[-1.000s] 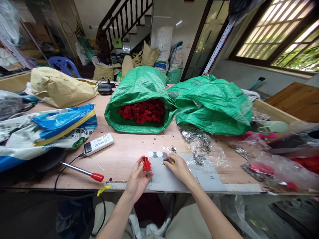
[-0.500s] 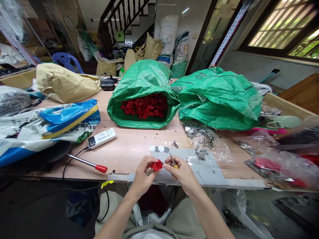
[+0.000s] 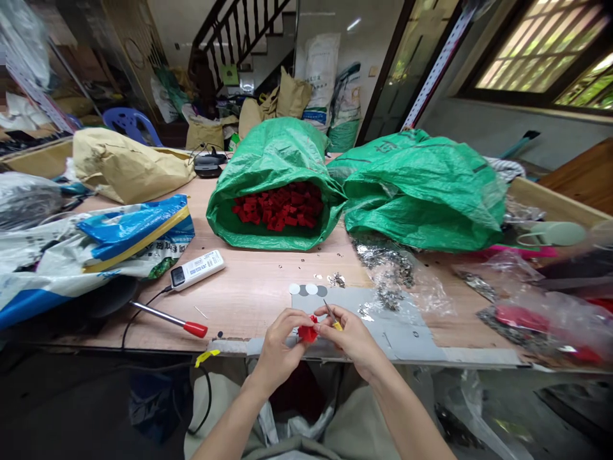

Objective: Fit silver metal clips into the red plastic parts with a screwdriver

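Observation:
My left hand (image 3: 281, 344) pinches a small red plastic part (image 3: 307, 331) just above the table's front edge. From the right, my right hand (image 3: 353, 337) meets it, fingertips pressed at the part's side. A slim tool with a dark pointed tip and a yellow handle (image 3: 338, 325) sits in the right hand's fingers, its tip pointing up and away. Whether the right fingertips also hold a tiny piece is hidden. Below the hands lies a grey sheet (image 3: 354, 306). Many similar red parts (image 3: 280, 207) fill an open green sack (image 3: 225, 223) straight ahead.
Small metal pieces (image 3: 390, 297) lie in and around clear plastic at the right, before a second green sack (image 3: 421, 198). To the left are a white handheld device (image 3: 198, 269) on a cable, a red-handled metal rod (image 3: 194, 329) and a blue-white bag (image 3: 138, 233).
Both hands have come together and dropped slightly. The red part has turned, and the right fingertips now press against it, where a dark small piece showed between them before.

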A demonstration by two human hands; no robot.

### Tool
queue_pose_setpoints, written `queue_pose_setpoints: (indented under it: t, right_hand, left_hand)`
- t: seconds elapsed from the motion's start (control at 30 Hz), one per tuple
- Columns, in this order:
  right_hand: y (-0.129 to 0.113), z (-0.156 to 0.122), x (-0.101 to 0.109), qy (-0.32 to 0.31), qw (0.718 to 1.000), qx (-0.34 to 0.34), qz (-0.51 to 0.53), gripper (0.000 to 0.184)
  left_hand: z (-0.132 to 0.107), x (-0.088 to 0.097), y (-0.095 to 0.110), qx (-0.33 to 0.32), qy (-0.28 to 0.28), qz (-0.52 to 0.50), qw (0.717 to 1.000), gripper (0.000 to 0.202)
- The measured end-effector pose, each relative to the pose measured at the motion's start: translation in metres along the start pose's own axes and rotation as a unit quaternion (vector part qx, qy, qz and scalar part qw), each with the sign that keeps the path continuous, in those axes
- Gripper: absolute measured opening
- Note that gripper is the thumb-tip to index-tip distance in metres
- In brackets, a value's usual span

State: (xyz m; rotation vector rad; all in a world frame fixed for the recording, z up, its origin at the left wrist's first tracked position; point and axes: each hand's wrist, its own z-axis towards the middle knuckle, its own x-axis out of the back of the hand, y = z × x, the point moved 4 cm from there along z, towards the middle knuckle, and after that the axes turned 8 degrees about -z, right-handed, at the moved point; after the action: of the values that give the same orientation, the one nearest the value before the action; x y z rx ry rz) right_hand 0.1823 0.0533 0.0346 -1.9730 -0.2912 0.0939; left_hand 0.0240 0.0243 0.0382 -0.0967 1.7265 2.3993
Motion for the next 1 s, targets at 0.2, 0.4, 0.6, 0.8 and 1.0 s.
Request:
queue_pose_setpoints:
  t: [0.2, 0.4, 0.6, 0.8, 1.0]
  right_hand:
    - [0.003, -0.005, -0.012, -0.082, 0.977, -0.083, 0.178, 0.048]
    - [0.009, -0.012, -0.021, -0.136, 0.944, -0.121, 0.274, 0.043]
    - [0.005, -0.015, -0.007, -0.087, 0.974, -0.064, 0.198, 0.038]
    - [-0.001, -0.015, -0.002, -0.077, 0.997, 0.001, 0.018, 0.049]
    - [-0.005, -0.017, -0.003, -0.061, 0.997, 0.045, 0.017, 0.051]
  left_hand:
    - [-0.003, 0.000, 0.002, 0.007, 0.020, -0.011, 1.000, 0.019]
    - [-0.005, 0.004, -0.004, 0.032, 0.071, -0.049, 0.996, 0.018]
    - [0.000, 0.006, 0.007, -0.002, 0.043, -0.014, 0.999, 0.018]
    - [-0.001, 0.003, 0.017, -0.056, 0.009, 0.020, 0.998, 0.028]
    - [0.005, -0.007, 0.024, -0.145, -0.077, 0.078, 0.983, 0.037]
